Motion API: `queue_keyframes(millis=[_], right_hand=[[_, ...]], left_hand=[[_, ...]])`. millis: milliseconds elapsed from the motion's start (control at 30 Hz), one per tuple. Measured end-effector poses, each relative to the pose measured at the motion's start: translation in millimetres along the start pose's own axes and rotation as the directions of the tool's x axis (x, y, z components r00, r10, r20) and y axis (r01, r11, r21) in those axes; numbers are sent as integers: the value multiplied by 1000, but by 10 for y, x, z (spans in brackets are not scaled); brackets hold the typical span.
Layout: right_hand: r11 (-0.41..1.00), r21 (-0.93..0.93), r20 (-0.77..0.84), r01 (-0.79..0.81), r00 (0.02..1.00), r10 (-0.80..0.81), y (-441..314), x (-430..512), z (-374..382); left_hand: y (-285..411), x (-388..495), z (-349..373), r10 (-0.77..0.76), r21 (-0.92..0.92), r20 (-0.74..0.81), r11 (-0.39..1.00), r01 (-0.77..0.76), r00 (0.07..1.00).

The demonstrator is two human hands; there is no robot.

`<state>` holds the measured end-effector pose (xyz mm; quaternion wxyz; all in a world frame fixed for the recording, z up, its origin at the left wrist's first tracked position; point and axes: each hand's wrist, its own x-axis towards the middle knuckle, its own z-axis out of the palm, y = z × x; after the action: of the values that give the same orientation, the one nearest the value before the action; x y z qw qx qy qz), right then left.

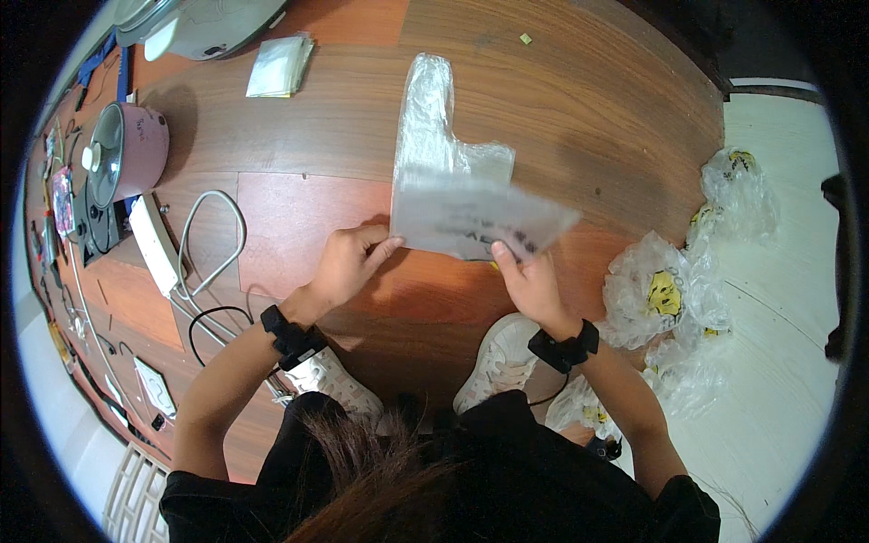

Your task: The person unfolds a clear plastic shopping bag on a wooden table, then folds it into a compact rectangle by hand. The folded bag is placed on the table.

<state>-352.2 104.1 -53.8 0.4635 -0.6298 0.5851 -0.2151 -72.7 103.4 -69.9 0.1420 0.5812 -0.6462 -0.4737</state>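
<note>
A clear plastic bag (pixel 468 210) with dark print is spread between my hands, low over the wooden floor. My left hand (pixel 353 261) pinches its near left corner between thumb and fingers. My right hand (pixel 533 285) grips its near edge on the right, thumb on top, and that part looks slightly blurred. Beyond and partly beneath my hands' bag, more clear plastic film (pixel 424 115) reaches away across the floor; whether it is the same bag, I cannot tell. A small stack of folded plastic bags (pixel 280 66) lies farther off to the left.
Crumpled clear bags with yellow prints (pixel 652 292) are heaped at the right. On the left are a pink pot with a glass lid (pixel 139 146), a white power strip (pixel 155 244) with a looped cable, and scattered tools. A larger lidded appliance (pixel 210 27) stands at the far left.
</note>
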Motion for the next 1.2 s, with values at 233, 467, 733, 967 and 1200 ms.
queue_keyframes(millis=[233, 467, 733, 967, 1200], right_hand=[[962, 93, 47, -258, 966, 254, 96, 164, 8], [949, 132, 136, -286, 954, 268, 311, 56, 36], [918, 69, 181, -390, 910, 373, 452, 73, -14], [902, -24, 159, -431, 889, 429, 424, 75, 45], [881, 5, 124, -473, 875, 469, 348, 72, 75]], left_hand=[[11, 80, 78, -282, -181, 39, 941, 285, 959], [-64, 67, 127, -352, -307, 113, 877, 370, 929], [-72, 51, 152, -401, -306, 95, 859, 410, 911], [-56, 31, 174, -455, -358, 57, 821, 444, 888], [42, 64, 212, -467, -288, -19, 849, 442, 884]])
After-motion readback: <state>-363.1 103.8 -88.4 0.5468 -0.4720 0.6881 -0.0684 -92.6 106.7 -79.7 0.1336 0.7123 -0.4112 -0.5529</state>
